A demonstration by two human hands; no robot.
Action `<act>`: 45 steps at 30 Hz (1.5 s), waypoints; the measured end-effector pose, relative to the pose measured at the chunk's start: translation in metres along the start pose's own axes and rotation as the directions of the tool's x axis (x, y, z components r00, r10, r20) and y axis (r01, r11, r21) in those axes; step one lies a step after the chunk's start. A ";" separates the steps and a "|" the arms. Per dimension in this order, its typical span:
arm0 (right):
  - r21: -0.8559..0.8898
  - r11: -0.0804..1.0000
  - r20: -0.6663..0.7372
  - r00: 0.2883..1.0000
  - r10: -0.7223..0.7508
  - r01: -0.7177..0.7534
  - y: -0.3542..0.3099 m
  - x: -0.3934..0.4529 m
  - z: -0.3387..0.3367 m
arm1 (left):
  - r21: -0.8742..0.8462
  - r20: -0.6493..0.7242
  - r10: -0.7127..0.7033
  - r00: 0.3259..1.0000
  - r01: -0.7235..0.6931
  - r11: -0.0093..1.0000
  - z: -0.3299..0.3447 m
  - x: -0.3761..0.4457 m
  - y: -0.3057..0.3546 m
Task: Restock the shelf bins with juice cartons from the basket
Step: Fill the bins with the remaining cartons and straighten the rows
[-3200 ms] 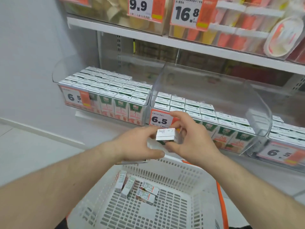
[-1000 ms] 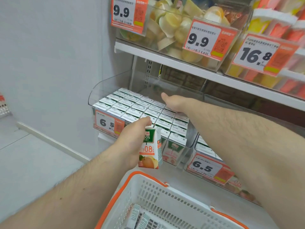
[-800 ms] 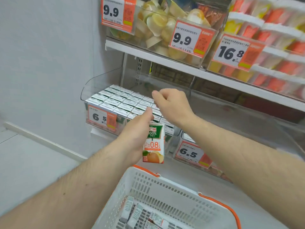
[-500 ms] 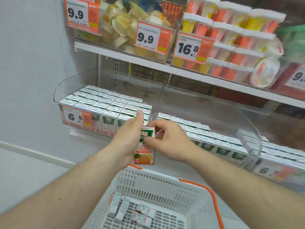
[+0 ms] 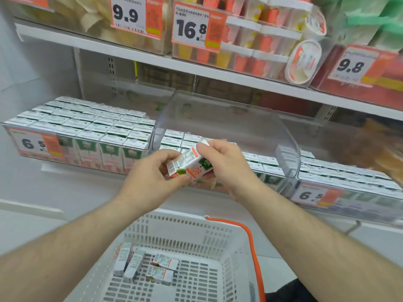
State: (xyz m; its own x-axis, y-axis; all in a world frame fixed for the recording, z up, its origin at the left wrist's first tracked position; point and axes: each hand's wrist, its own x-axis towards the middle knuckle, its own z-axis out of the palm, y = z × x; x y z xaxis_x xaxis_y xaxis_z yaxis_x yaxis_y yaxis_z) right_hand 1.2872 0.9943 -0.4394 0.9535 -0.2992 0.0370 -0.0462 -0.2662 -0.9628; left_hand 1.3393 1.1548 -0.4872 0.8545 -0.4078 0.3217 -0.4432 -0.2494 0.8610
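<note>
The white metal shelving [image 5: 152,59] fills most of what I see, its flat boards carrying clear plastic bins with smooth curved walls. The left bin [image 5: 139,147] is packed tight with small rectangular juice cartons standing upright, their flat white tops forming a neat grid behind a 6.5 price tag [image 5: 37,143]. The middle bin [image 5: 283,136] is only partly full, with its cartons low at the front and its tall glossy side walls standing bare behind. A third bin [image 5: 349,199] to the right holds more of the same cartons.

Below my arms sits the white plastic basket [image 5: 174,232], its walls and floor pierced with rows of slots, an orange handle [image 5: 250,240] curving along its right side. Four loose cartons [image 5: 144,267] lie on their sides on its floor, near the left wall.

My hands are together in front of the middle bin, both gripping one juice carton [image 5: 189,165]. It is a small boxy paperboard pack, tilted nearly flat, with green, white and orange print. My left hand [image 5: 152,173] pinches its lower end with curled fingers, while my right hand [image 5: 222,164] wraps its upper end from above.
</note>
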 end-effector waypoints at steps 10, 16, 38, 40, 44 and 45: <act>0.088 0.987 -0.459 0.874 0.163 -0.137 -0.002 0.042 -0.103 | 0.728 0.255 0.253 0.933 -0.357 0.586 0.034 0.011 -0.035; -0.099 0.988 -0.582 0.813 0.039 -0.118 0.009 0.063 -0.125 | 0.749 0.205 0.254 0.945 -0.319 0.580 0.041 0.013 -0.035; -0.864 0.466 -0.176 0.982 0.070 -0.188 0.041 0.096 -0.095 | 0.693 0.244 0.190 0.951 -0.308 0.652 0.029 0.011 -0.028; -0.873 0.452 -0.156 0.983 0.099 -0.184 0.041 0.095 -0.092 | 0.698 0.244 0.176 0.954 -0.299 0.651 0.029 0.010 -0.027; -0.893 0.414 -0.130 0.981 0.141 -0.178 0.038 0.093 -0.092 | 0.705 0.266 0.137 0.954 -0.290 0.647 0.028 0.011 -0.022; -0.905 0.391 -0.115 0.981 0.156 -0.169 0.037 0.092 -0.092 | 0.714 0.274 0.123 0.954 -0.288 0.638 0.027 0.012 -0.021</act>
State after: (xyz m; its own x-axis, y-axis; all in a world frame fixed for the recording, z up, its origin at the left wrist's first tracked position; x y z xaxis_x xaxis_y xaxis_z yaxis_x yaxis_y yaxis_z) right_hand 1.3457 0.8728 -0.4465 0.8938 -0.4407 -0.0833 -0.4484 -0.8827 -0.1407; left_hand 1.3511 1.1312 -0.5121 0.6859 -0.6607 0.3050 -0.7223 -0.6689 0.1756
